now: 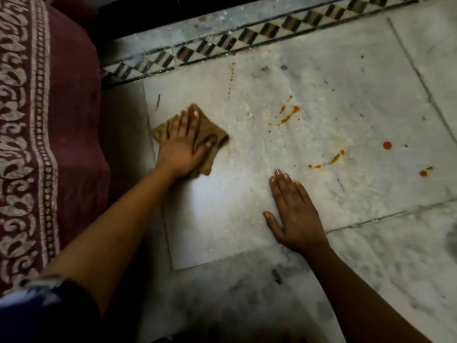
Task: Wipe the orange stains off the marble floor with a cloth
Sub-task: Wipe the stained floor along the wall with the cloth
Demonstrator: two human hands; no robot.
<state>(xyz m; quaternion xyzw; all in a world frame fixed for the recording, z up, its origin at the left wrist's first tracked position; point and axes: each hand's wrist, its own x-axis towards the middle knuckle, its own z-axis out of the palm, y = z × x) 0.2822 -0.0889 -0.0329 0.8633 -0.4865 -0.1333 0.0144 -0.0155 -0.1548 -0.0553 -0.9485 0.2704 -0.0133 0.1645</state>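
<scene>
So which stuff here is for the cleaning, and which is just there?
For the cleaning: brown cloth under the left hand; orange stains; marble floor.

Just there: maroon patterned fabric; checkered tile border; right hand, flat on the floor.

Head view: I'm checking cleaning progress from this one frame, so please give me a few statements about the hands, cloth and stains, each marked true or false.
1. The left hand presses flat on the brown cloth. True.
2. The right hand holds a second cloth. False: it rests bare and flat on the marble floor.
3. Orange stains remain to the right of the cloth. True.
4. The cloth covers the round orange drop. False: that drop lies uncovered, well to the right.
5. A patterned tile border runs beyond the stains. True.
</scene>
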